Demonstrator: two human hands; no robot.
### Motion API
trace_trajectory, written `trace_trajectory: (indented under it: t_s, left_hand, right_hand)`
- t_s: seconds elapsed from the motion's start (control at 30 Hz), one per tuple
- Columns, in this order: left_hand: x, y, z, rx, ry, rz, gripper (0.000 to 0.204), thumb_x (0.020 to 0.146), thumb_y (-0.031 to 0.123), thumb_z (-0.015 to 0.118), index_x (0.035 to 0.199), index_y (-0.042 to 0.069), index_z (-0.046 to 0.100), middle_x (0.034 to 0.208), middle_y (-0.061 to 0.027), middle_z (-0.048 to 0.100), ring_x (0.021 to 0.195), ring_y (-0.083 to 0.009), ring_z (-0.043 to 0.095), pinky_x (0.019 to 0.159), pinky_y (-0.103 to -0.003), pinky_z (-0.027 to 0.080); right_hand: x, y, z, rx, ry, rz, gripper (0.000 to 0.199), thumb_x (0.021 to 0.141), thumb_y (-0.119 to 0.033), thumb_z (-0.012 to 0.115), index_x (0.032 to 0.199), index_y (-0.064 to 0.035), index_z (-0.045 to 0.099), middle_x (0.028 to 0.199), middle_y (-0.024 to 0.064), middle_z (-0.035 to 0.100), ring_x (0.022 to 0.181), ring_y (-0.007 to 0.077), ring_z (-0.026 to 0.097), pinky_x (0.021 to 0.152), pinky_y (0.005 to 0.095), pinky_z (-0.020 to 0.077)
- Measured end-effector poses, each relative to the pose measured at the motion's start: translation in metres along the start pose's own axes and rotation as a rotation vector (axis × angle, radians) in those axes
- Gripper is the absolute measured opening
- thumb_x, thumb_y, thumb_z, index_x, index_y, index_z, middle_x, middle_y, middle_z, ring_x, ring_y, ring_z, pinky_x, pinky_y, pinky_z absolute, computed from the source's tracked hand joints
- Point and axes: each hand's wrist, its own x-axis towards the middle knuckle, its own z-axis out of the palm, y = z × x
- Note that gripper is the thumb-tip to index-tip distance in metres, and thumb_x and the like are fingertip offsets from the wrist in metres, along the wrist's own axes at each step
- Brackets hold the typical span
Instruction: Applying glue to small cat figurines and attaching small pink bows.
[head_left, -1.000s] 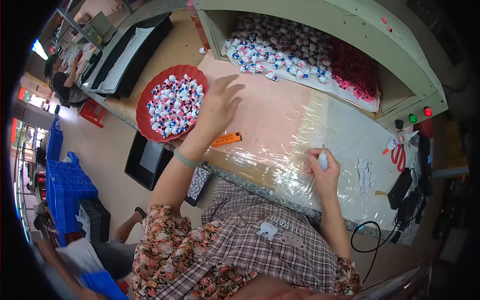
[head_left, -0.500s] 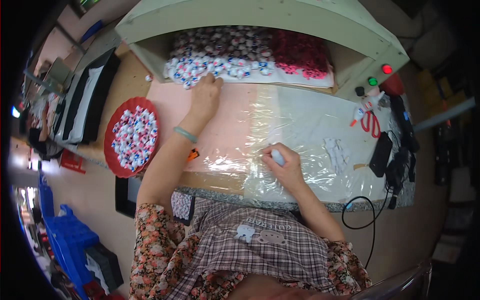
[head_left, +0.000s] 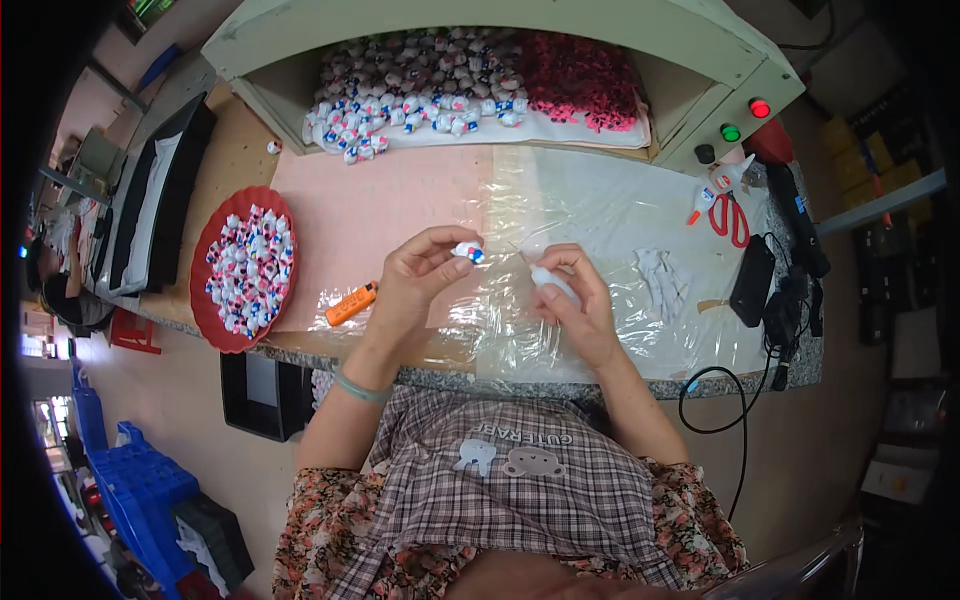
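Observation:
Pinched between the thumb and fingers of my left hand (head_left: 415, 275) is a small white figure (head_left: 468, 252) with blue and pink marks. My right hand (head_left: 580, 305) is closed around a small white squeeze bottle (head_left: 553, 284), whose thin tip (head_left: 522, 254) points up and left toward the figure. A gap separates tip and figure. Many similar white pieces (head_left: 420, 112) lie in the open-fronted box ahead, beside a heap of dark pink pieces (head_left: 585, 85). Left of my hands, a red scalloped bowl (head_left: 202, 300) holds more small white, pink and blue pieces.
An orange cutter or lighter (head_left: 350, 305) lies by my left wrist. At right are red-handled scissors (head_left: 730, 222), a glue bottle (head_left: 705, 203), a crumpled white cloth (head_left: 662, 285), a black adapter (head_left: 752, 293) and cables. The pale green box (head_left: 690, 165) bounds the far side; black trays (head_left: 180, 200) stand left.
My left hand has come back from the box's front edge with a white figure in its fingers. My right hand has turned the squeeze bottle so its tip shows.

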Motion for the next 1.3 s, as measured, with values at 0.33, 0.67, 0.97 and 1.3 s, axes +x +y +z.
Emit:
trace_trajectory:
  t_s: [0.33, 0.67, 0.97, 1.3]
  left_hand:
    - [-0.038, -0.001, 0.017, -0.291, -0.117, -0.059, 0.039, 0.084, 0.0, 0.066, 0.122, -0.003, 0.057, 0.12, -0.0183, 0.061, 0.106, -0.0248, 0.063, 0.096, -0.036, 0.05]
    - [-0.051, -0.004, 0.022, -0.289, -0.112, -0.048, 0.035, 0.086, -0.004, 0.062, 0.121, -0.001, 0.06, 0.113, -0.0101, 0.064, 0.104, -0.0157, 0.06, 0.092, -0.028, 0.049]
    - [-0.054, -0.004, 0.021, -0.181, -0.068, -0.062, 0.033, 0.086, -0.004, 0.062, 0.119, -0.001, 0.062, 0.112, -0.0088, 0.065, 0.099, -0.0137, 0.061, 0.089, -0.026, 0.05]
    - [-0.054, -0.009, 0.021, -0.191, -0.082, -0.066, 0.034, 0.086, -0.003, 0.063, 0.12, 0.0, 0.062, 0.114, -0.01, 0.065, 0.103, -0.0147, 0.061, 0.092, -0.027, 0.05]
  right_hand:
    - [-0.008, -0.028, 0.003, 0.236, 0.202, -0.066, 0.037, 0.082, 0.002, 0.068, 0.114, -0.0001, 0.049, 0.094, 0.015, 0.064, 0.064, 0.0113, 0.057, 0.05, 0.0201, 0.041]
    - [-0.019, -0.037, 0.016, -0.206, 0.22, -0.276, 0.047, 0.091, -0.023, 0.065, 0.125, 0.0037, 0.048, 0.097, 0.0175, 0.065, 0.063, 0.0121, 0.058, 0.053, 0.0192, 0.0444]
    - [-0.027, -0.04, 0.013, -0.527, 0.168, -0.456, 0.045, 0.096, -0.028, 0.057, 0.126, 0.0037, 0.047, 0.094, 0.0181, 0.066, 0.062, 0.0111, 0.057, 0.054, 0.0199, 0.0433]
    - [-0.029, -0.041, 0.013, -0.661, 0.133, -0.483, 0.043, 0.096, -0.026, 0.057, 0.125, 0.0047, 0.048, 0.093, 0.0185, 0.066, 0.062, 0.0105, 0.056, 0.055, 0.0198, 0.0451]
